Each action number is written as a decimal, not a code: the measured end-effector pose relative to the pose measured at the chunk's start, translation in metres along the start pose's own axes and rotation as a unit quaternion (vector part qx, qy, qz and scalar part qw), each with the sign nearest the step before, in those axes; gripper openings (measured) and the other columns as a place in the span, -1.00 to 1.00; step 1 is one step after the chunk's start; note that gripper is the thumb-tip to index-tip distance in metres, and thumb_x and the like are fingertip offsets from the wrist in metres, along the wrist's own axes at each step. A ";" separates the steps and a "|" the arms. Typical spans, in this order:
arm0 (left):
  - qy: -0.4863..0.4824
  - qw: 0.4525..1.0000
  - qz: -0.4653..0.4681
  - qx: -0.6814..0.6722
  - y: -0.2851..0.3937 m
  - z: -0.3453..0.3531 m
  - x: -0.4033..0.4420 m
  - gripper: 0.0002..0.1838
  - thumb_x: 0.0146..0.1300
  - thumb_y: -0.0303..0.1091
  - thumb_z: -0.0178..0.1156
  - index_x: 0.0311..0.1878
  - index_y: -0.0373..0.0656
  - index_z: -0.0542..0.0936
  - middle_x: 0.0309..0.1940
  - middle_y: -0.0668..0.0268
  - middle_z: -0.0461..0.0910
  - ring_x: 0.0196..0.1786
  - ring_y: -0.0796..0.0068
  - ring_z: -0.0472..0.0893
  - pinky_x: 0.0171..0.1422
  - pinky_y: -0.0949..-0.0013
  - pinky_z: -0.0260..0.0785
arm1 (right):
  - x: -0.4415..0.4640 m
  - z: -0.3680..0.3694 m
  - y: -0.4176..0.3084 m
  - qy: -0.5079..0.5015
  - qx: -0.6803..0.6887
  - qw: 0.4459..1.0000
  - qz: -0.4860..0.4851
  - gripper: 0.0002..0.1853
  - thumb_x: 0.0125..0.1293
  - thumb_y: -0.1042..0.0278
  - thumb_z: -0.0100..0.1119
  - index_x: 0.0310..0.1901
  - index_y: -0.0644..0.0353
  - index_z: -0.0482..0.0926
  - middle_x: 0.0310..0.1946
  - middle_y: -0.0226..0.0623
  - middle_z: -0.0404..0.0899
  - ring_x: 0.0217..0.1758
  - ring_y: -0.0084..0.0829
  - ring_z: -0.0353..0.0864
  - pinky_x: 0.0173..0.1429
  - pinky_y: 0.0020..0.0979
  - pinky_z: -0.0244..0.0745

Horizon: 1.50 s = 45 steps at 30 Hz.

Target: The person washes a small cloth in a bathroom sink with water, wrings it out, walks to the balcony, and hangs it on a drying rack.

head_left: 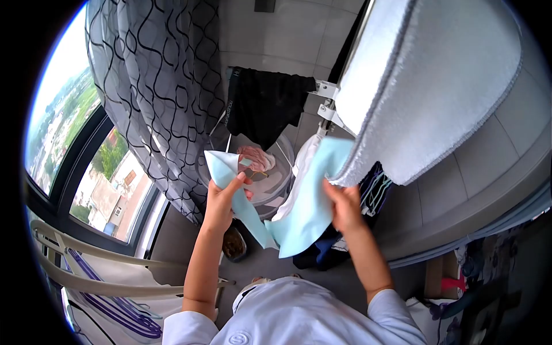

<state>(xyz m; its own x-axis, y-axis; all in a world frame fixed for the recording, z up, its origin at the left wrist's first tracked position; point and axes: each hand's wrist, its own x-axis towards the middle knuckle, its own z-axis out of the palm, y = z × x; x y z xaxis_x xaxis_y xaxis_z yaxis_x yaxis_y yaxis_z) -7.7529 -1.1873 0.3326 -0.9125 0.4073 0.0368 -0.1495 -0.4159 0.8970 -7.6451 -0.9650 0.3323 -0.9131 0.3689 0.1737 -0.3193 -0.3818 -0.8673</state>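
A thin pale blue garment [305, 213] with smooth edges is stretched between my two hands and sags in the middle; its exact kind is unclear. My left hand [223, 198] pinches one end, where a white inner side shows. On the other side, my right hand [345, 208] grips the cloth near its edge, fingers partly hidden. Beyond the cloth, a black garment [270, 103] with a lettered waistband hangs from the drying rack [326, 89]. Below it stands a clear plastic tub [283, 146] with a pink cloth [256, 158] inside.
A large white towel [443, 86] hangs at the upper right, close to my right hand. Thin hangers [376, 187] sit below it. A patterned curtain [155, 75] and window [103, 178] line the left. Purple hangers [121, 316] lie lower left; a small dark container [234, 244] rests on the floor.
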 end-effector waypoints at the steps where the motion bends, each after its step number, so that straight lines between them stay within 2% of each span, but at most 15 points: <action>1: 0.004 1.000 -0.007 0.004 -0.001 0.002 -0.003 -0.61 0.24 -0.35 0.18 0.12 -0.21 0.43 -0.37 0.30 0.54 -0.49 0.57 0.55 -0.38 0.50 0.42 | 0.004 -0.007 -0.013 0.030 -0.007 0.997 -0.074 -0.54 0.21 0.60 0.06 0.16 0.28 0.29 0.03 -0.27 0.47 0.04 -0.48 0.50 0.09 -0.41 0.46; 5: -0.016 1.000 -0.016 0.012 0.006 0.015 -0.023 -0.64 0.22 -0.37 0.18 0.07 -0.25 0.45 -0.41 0.30 0.56 -0.53 0.56 0.55 -0.43 0.50 0.41 | 0.056 -0.085 -0.041 0.165 0.019 0.985 -0.046 -0.49 0.34 0.26 0.06 0.26 0.19 0.21 0.15 -0.24 0.37 0.18 -0.38 0.40 0.21 -0.28 0.39; 9: -0.076 0.996 -0.025 0.040 0.014 0.038 -0.039 -0.63 0.21 -0.37 0.20 0.06 -0.27 0.45 -0.40 0.26 0.58 -0.53 0.52 0.56 -0.43 0.46 0.43 | 0.098 -0.080 -0.103 0.087 -0.179 0.960 -0.198 -0.46 0.31 0.35 0.07 0.27 0.28 0.17 0.13 -0.15 0.37 0.16 -0.34 0.43 0.16 -0.31 0.44; 11: -0.102 0.993 -0.031 0.039 0.016 0.049 -0.046 -0.58 0.21 -0.37 0.20 0.12 -0.27 0.42 -0.40 0.25 0.59 -0.52 0.51 0.57 -0.41 0.45 0.44 | 0.127 -0.146 -0.101 0.148 -0.486 0.842 -0.182 -0.37 0.25 0.34 0.13 0.29 0.35 0.13 0.14 0.02 0.39 0.17 -0.19 0.44 0.20 -0.28 0.39; 13: -0.126 0.990 -0.041 0.038 0.019 0.062 -0.053 -0.56 0.21 -0.38 0.20 0.14 -0.28 0.41 -0.40 0.25 0.59 -0.52 0.51 0.57 -0.40 0.46 0.44 | 0.152 -0.225 -0.087 0.188 -0.677 0.710 -0.041 -0.25 0.17 0.29 0.19 0.32 0.41 0.07 0.13 0.17 0.39 0.19 -0.02 0.42 0.24 -0.27 0.33; 16: -0.154 0.986 -0.049 0.032 0.015 0.074 -0.056 -0.55 0.22 -0.39 0.18 0.17 -0.27 0.40 -0.41 0.26 0.59 -0.52 0.53 0.56 -0.37 0.49 0.44 | 0.144 -0.276 -0.068 0.122 -0.693 0.686 -0.184 -0.37 0.13 0.28 0.21 0.21 0.36 0.27 0.05 0.14 0.45 0.15 0.03 0.42 0.23 -0.22 0.32; 19: -0.177 0.980 -0.080 0.033 0.004 0.090 -0.056 -0.54 0.26 -0.35 0.17 0.19 -0.29 0.38 -0.39 0.29 0.57 -0.50 0.54 0.57 -0.35 0.49 0.45 | 0.092 -0.193 -0.076 0.115 -0.722 0.636 -0.247 -0.67 0.13 0.49 0.15 -0.02 0.25 0.49 -0.02 -0.04 0.49 0.09 -0.08 0.43 0.17 -0.22 0.33; 21: -0.211 0.974 -0.084 -0.012 -0.006 0.104 -0.055 -0.47 0.30 -0.20 0.13 0.25 -0.26 0.32 -0.32 0.28 0.55 -0.38 0.53 0.58 -0.28 0.46 0.47 | 0.045 -0.122 -0.080 0.110 -0.700 0.660 -0.248 -0.76 0.19 0.47 0.14 -0.08 0.21 0.50 -0.14 -0.15 0.53 -0.12 -0.19 0.51 -0.01 -0.31 0.42; 23: -0.243 0.965 -0.089 -0.042 -0.022 0.115 -0.045 -0.36 0.35 0.13 -0.11 0.25 -0.24 0.30 -0.22 0.27 0.50 -0.19 0.51 0.53 -0.14 0.41 0.44 | 0.003 -0.071 -0.078 -0.036 -0.522 0.846 -0.104 -0.81 0.33 0.30 0.07 -0.12 0.19 0.54 -0.35 -0.29 0.61 -0.29 -0.50 0.57 -0.17 -0.46 0.45; 25: -0.262 0.962 -0.071 -0.021 -0.039 0.125 -0.026 -0.35 0.37 0.19 -0.27 0.15 -0.24 0.35 -0.22 0.31 0.48 -0.19 0.52 0.46 -0.10 0.42 0.38 | -0.021 -0.065 -0.062 -0.126 -0.388 0.913 -0.033 -0.62 0.37 0.15 0.03 0.05 0.29 0.44 -0.15 -0.31 0.54 -0.09 -0.59 0.49 -0.02 -0.50 0.39; 27: -0.276 0.953 -0.025 0.121 -0.058 0.137 -0.001 -0.36 0.41 0.16 -0.38 0.18 -0.24 0.32 -0.13 0.28 0.45 -0.07 0.47 0.37 0.07 0.41 0.20 | -0.030 -0.057 -0.055 -0.153 -0.362 0.916 -0.077 -0.54 0.37 0.18 0.05 0.15 0.31 0.27 -0.19 -0.35 0.50 -0.10 -0.58 0.49 0.00 -0.49 0.41; 31: -0.289 0.916 0.013 0.279 -0.051 0.173 0.014 -0.30 0.43 0.14 -0.41 0.30 -0.32 0.20 0.23 0.07 0.21 0.33 0.23 0.20 0.41 0.28 -0.06 | -0.015 -0.070 -0.053 -0.054 -0.267 0.956 -0.107 -0.59 0.22 0.39 0.24 0.04 0.29 0.33 -0.35 -0.36 0.53 -0.27 -0.59 0.54 -0.24 -0.54 0.51; 33: -0.323 0.914 -0.033 0.243 -0.052 0.186 0.023 -0.30 0.43 0.14 -0.40 0.29 -0.34 0.20 0.31 0.03 0.11 0.37 0.20 0.15 0.42 0.29 -0.06 | -0.010 -0.071 -0.062 -0.020 -0.293 0.947 -0.133 -0.59 0.20 0.38 0.28 0.01 0.30 0.35 -0.34 -0.37 0.50 -0.25 -0.60 0.53 -0.25 -0.54 0.52; 40: -0.342 0.908 -0.008 0.241 -0.081 0.195 0.037 -0.30 0.38 0.21 -0.22 0.14 -0.34 0.37 0.05 0.16 0.42 0.16 0.44 0.31 0.33 0.33 0.10 | 0.002 -0.112 -0.065 -0.033 -0.463 0.858 -0.220 -0.62 0.08 0.33 0.39 -0.21 0.23 0.36 -0.34 -0.39 0.44 -0.20 -0.61 0.47 -0.17 -0.54 0.46; 45: -0.396 0.894 0.006 0.208 -0.083 0.197 0.038 -0.30 0.37 0.21 -0.26 0.20 -0.30 0.33 0.04 0.23 0.42 0.15 0.46 0.34 0.29 0.37 0.14 | -0.002 -0.105 -0.072 -0.039 -0.336 0.931 -0.136 -0.61 0.10 0.27 0.39 -0.21 0.20 0.35 -0.33 -0.40 0.47 -0.26 -0.58 0.48 -0.14 -0.53 0.41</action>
<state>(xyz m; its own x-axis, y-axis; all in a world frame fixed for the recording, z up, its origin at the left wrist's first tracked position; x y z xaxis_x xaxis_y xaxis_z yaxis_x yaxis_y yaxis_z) -7.7005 -0.9770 0.3458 -0.3324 0.9218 0.1997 0.1624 -0.1526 0.9749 -7.5940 -0.8495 0.3455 -0.8459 0.3011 0.4402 -0.3351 0.3422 -0.8779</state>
